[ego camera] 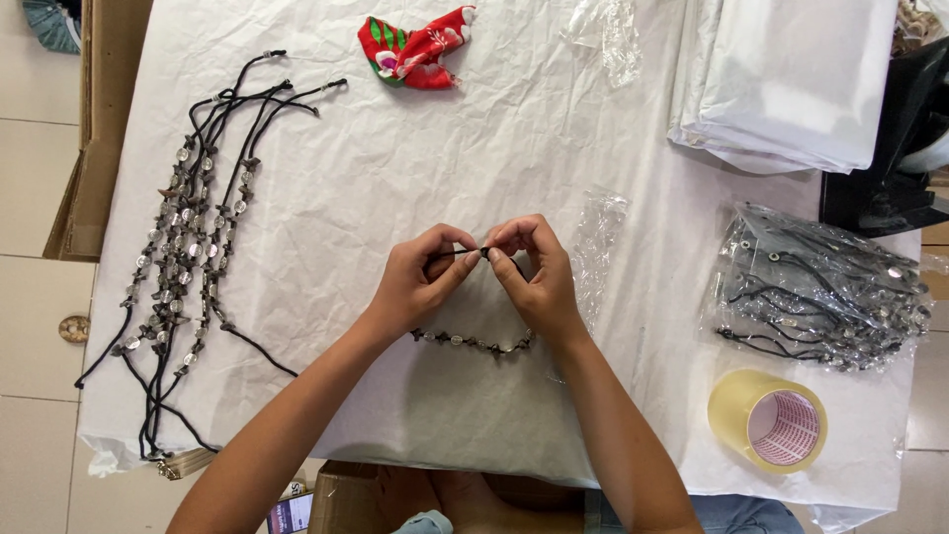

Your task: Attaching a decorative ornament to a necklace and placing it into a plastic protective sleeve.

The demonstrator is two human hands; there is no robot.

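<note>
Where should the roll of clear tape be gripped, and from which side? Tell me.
Grip the roll of clear tape across its outer wall, fingers coming down from above and the near table edge. It lies tilted with its open core facing up towards the camera, apart from the bag of cords, so the curved sides are free.

Both hands, L point(420, 277) & R point(534, 272), pinch beaded cord point(474, 342) ends over white table point(395, 148).

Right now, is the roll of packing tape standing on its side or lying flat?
Lying flat: the tape roll rests on the white table cover, its open core facing up.
</note>
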